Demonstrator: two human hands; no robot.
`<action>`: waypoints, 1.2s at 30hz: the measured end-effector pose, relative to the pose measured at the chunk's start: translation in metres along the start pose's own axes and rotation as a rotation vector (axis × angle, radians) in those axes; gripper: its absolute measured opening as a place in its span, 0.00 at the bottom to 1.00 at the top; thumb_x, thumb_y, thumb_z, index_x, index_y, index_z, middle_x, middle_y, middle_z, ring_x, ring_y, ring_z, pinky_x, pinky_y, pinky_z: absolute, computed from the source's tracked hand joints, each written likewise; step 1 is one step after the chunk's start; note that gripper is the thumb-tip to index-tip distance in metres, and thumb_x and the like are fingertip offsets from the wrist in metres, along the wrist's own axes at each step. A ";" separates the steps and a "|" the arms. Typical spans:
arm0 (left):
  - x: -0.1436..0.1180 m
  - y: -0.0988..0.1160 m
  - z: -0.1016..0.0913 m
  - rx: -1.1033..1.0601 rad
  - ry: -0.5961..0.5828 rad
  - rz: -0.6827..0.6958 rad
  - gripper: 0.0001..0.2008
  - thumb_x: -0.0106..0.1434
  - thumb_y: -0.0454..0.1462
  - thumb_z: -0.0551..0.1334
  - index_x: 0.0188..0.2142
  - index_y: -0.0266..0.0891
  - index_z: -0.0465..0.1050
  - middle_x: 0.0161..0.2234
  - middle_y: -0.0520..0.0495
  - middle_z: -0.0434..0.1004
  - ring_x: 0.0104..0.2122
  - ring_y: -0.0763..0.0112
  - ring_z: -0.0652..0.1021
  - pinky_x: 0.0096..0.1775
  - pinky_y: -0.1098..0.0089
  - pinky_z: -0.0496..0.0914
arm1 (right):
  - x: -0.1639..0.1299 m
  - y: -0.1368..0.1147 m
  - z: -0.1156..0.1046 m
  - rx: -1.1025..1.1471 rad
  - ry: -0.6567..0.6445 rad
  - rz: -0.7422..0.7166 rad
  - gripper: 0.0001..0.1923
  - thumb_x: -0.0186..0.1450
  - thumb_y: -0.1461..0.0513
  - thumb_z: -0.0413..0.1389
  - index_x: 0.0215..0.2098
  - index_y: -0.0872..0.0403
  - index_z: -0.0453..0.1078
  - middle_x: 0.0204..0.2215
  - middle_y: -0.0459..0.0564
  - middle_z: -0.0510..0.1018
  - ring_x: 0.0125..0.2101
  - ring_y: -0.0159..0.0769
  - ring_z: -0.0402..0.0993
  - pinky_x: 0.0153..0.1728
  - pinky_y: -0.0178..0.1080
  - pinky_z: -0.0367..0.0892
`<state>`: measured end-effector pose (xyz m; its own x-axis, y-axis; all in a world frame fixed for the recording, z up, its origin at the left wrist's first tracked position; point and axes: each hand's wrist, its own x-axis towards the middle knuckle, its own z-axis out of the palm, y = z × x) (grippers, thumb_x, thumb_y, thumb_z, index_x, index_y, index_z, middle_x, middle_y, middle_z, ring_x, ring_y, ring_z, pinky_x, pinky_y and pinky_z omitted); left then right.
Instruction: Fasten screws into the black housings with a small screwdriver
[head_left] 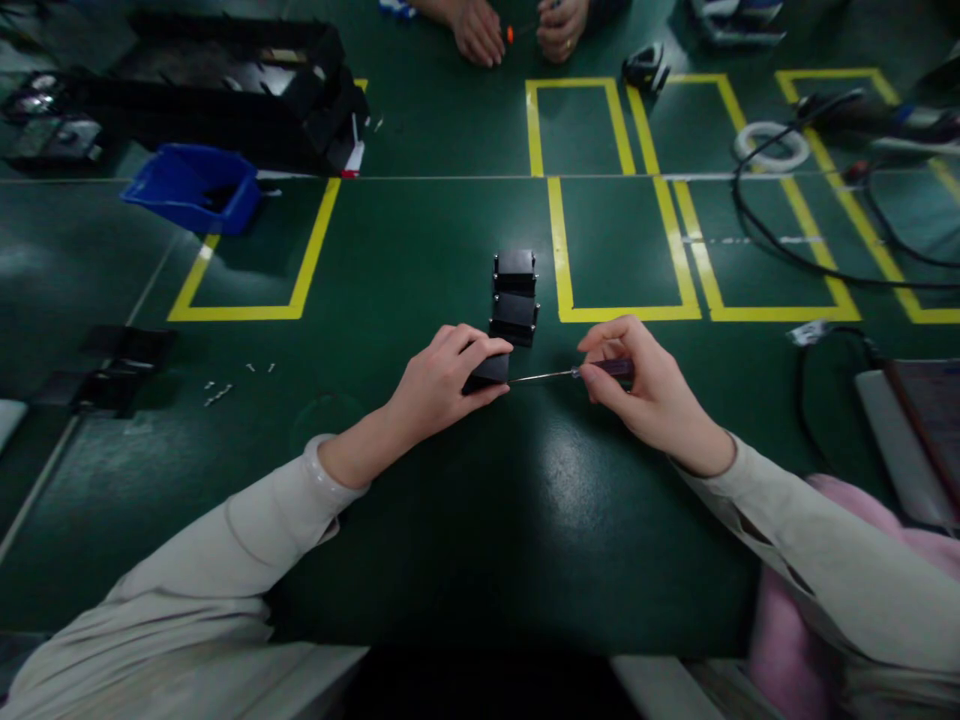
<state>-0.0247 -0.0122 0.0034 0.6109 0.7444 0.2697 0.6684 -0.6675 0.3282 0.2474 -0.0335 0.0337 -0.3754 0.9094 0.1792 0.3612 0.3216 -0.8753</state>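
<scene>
Between the thumb and fingers of my left hand (448, 376) is a small black box-shaped part (489, 371), low over the green table. My right hand (646, 388) grips a screwdriver by its dark handle (613, 369). The thin metal shaft (544, 376) points left, and its tip meets the right side of the black part; what it touches there is too small to make out. Just beyond my left hand lie two similar black parts (514, 266) in a column, with small shiny screws at their corners.
Several small screws (219, 393) lie loose at the left, near black pieces (124, 365). Farther back are a blue bin (196, 190) and stacked black trays (300, 100). A co-worker's hands (480, 32) are across the table. Black cable (780, 245) and a white tape roll (772, 147) lie right.
</scene>
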 end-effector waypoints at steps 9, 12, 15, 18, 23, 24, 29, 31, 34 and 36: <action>0.000 0.001 -0.001 -0.010 -0.018 -0.020 0.20 0.69 0.43 0.64 0.57 0.42 0.66 0.50 0.42 0.73 0.49 0.57 0.73 0.48 0.58 0.71 | 0.000 -0.002 -0.001 0.014 -0.012 0.014 0.04 0.72 0.63 0.53 0.44 0.52 0.62 0.24 0.39 0.68 0.23 0.28 0.67 0.29 0.36 0.62; 0.000 0.001 -0.001 -0.012 -0.015 -0.021 0.20 0.69 0.43 0.63 0.57 0.42 0.66 0.50 0.42 0.73 0.49 0.57 0.73 0.48 0.58 0.71 | 0.001 -0.001 0.000 0.013 0.000 0.014 0.06 0.70 0.65 0.55 0.45 0.52 0.62 0.25 0.40 0.68 0.25 0.28 0.67 0.30 0.36 0.63; 0.000 0.001 -0.001 -0.013 -0.019 -0.021 0.20 0.69 0.43 0.64 0.57 0.42 0.66 0.50 0.42 0.73 0.49 0.57 0.72 0.48 0.58 0.71 | 0.000 -0.001 0.000 0.037 -0.003 0.024 0.04 0.72 0.62 0.53 0.44 0.52 0.62 0.24 0.39 0.68 0.23 0.27 0.67 0.28 0.35 0.62; 0.000 0.001 -0.001 -0.010 -0.020 -0.020 0.20 0.69 0.43 0.64 0.57 0.42 0.66 0.50 0.42 0.73 0.49 0.57 0.72 0.48 0.58 0.71 | 0.000 0.000 0.000 0.037 -0.011 0.020 0.03 0.73 0.61 0.53 0.44 0.53 0.62 0.23 0.39 0.68 0.22 0.27 0.67 0.28 0.35 0.62; 0.001 0.001 -0.001 -0.006 -0.011 -0.009 0.20 0.69 0.43 0.63 0.57 0.41 0.66 0.50 0.42 0.73 0.49 0.57 0.72 0.49 0.58 0.71 | 0.000 0.000 -0.001 0.020 0.002 0.010 0.07 0.70 0.65 0.55 0.45 0.53 0.62 0.26 0.40 0.68 0.26 0.27 0.67 0.30 0.36 0.63; 0.001 0.001 -0.001 -0.006 -0.011 -0.010 0.20 0.69 0.43 0.63 0.57 0.41 0.66 0.50 0.42 0.73 0.49 0.57 0.72 0.49 0.58 0.71 | 0.000 -0.001 -0.001 0.023 0.001 0.012 0.06 0.70 0.65 0.55 0.45 0.53 0.62 0.25 0.40 0.68 0.25 0.27 0.67 0.30 0.35 0.63; 0.000 0.001 -0.001 -0.008 -0.014 -0.018 0.20 0.69 0.44 0.64 0.57 0.42 0.66 0.50 0.42 0.73 0.49 0.57 0.72 0.48 0.59 0.72 | 0.000 -0.001 0.000 0.072 -0.023 0.038 0.04 0.74 0.59 0.52 0.43 0.52 0.62 0.21 0.37 0.66 0.20 0.26 0.67 0.26 0.34 0.61; 0.000 0.002 -0.001 -0.009 -0.011 -0.015 0.20 0.69 0.43 0.64 0.57 0.42 0.66 0.50 0.42 0.73 0.49 0.58 0.72 0.48 0.59 0.72 | 0.000 -0.001 0.000 0.055 -0.021 0.027 0.04 0.73 0.61 0.53 0.43 0.52 0.62 0.22 0.38 0.67 0.21 0.26 0.67 0.26 0.35 0.62; 0.000 0.001 -0.001 -0.009 -0.009 -0.017 0.20 0.69 0.43 0.63 0.57 0.42 0.66 0.50 0.42 0.73 0.49 0.58 0.73 0.48 0.58 0.72 | 0.000 0.000 -0.001 0.022 -0.004 0.002 0.05 0.71 0.64 0.55 0.44 0.52 0.62 0.24 0.39 0.68 0.24 0.27 0.66 0.28 0.35 0.62; 0.000 0.001 -0.001 -0.009 -0.012 -0.019 0.20 0.69 0.43 0.63 0.57 0.42 0.66 0.50 0.42 0.73 0.49 0.57 0.73 0.48 0.58 0.72 | 0.000 0.000 -0.001 0.019 -0.002 -0.006 0.07 0.69 0.65 0.55 0.44 0.52 0.62 0.26 0.40 0.68 0.25 0.28 0.66 0.29 0.36 0.63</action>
<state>-0.0246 -0.0133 0.0047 0.6034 0.7564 0.2526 0.6761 -0.6532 0.3410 0.2478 -0.0330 0.0343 -0.3792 0.9068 0.1841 0.3428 0.3225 -0.8823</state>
